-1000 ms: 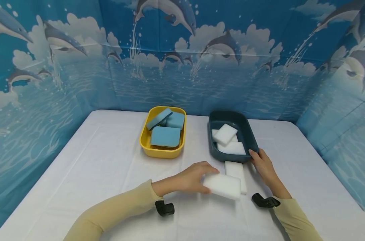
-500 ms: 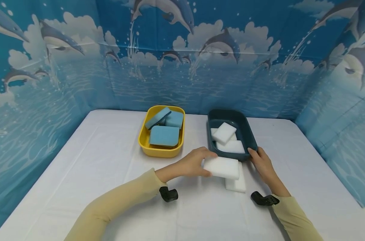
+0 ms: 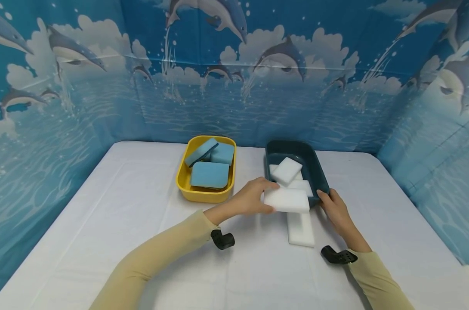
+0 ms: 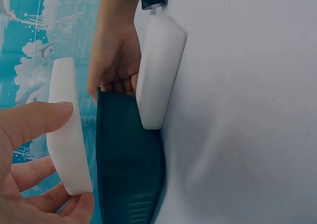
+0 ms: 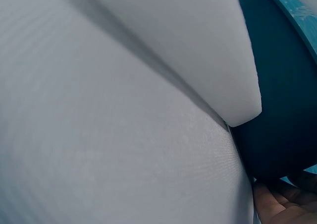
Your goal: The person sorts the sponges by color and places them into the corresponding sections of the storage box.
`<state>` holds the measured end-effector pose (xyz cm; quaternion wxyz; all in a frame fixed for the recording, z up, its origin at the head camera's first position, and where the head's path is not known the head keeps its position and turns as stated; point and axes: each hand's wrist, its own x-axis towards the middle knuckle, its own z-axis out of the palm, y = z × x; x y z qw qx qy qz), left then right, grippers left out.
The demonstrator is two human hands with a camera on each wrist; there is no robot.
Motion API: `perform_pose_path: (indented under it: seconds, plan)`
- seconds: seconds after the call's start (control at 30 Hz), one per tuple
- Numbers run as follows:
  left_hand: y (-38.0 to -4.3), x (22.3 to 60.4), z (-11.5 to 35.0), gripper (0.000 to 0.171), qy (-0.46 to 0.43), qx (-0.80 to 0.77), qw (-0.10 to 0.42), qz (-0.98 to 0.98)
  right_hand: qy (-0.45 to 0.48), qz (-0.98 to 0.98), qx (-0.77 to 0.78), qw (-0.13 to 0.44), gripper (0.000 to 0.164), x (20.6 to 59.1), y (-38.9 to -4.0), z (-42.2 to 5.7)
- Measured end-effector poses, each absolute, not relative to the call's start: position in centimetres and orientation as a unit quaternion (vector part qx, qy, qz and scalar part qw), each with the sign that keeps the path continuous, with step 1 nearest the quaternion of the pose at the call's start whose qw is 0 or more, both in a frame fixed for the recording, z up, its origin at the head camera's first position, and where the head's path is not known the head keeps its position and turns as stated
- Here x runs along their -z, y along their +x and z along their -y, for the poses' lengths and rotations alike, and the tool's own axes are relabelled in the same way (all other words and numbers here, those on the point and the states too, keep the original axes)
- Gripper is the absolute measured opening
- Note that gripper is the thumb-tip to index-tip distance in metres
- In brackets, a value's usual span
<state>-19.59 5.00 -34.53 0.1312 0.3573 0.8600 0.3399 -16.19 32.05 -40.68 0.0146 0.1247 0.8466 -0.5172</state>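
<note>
My left hand [image 3: 251, 197] pinches a white sponge block [image 3: 286, 200] between thumb and fingers, above the near edge of a dark teal bin [image 3: 316, 168]. In the left wrist view the held block [image 4: 67, 135] stands level with the bin's top. At the near right corner my right hand [image 3: 338, 217] grips the bin's rim. Several white sponge blocks [image 3: 287, 170] lie inside the bin, partly hidden by the held one. Another white block [image 3: 301, 232] lies flat on the table against the bin's near side; the right wrist view shows this block [image 5: 198, 45] close up.
Left of the teal bin stands a yellow bin [image 3: 203, 197] with several blue sponges [image 3: 210, 175] in it. Both bins sit toward the back of a table with a white cloth [image 3: 161, 168]. A dolphin-print curtain [image 3: 203, 107] hangs behind and at the sides.
My left hand has carried the white block away from me, from over the table to the bin's near edge. My right hand keeps its grip on the rim.
</note>
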Motion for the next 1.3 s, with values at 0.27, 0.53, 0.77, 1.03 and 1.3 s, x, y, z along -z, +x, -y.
perform_pose_path:
  seconds: [0.27, 0.53, 0.77, 1.03, 1.3]
  plan:
    - [-20.7, 34.5, -5.8, 0.063, 0.344, -0.339, 0.114, -0.868, 0.130, -0.847, 0.515, 0.016, 0.073, 40.7, -16.1, -32.0]
    - [-22.0, 34.1, -6.9, 0.061, 0.335, -0.328, 0.087, -0.879, 0.129, -0.848, 0.513, -0.001, 0.074, 41.0, -16.3, -32.2]
    - [-22.9, 34.8, -7.5, 0.061, 0.322, -0.333, 0.075, -0.883, 0.124, -0.842, 0.524, 0.015, 0.073, 40.6, -16.1, -32.1]
    - [-23.3, 34.8, -8.5, 0.063, 0.307, -0.338, 0.064, -0.887, 0.125, -0.845, 0.520, 0.015, 0.072, 40.6, -15.9, -32.0]
    - [-24.0, 35.2, -9.6, 0.062, 0.300, -0.342, 0.054, -0.889, 0.131, -0.846, 0.517, 0.013, 0.071, 40.7, -16.0, -31.9]
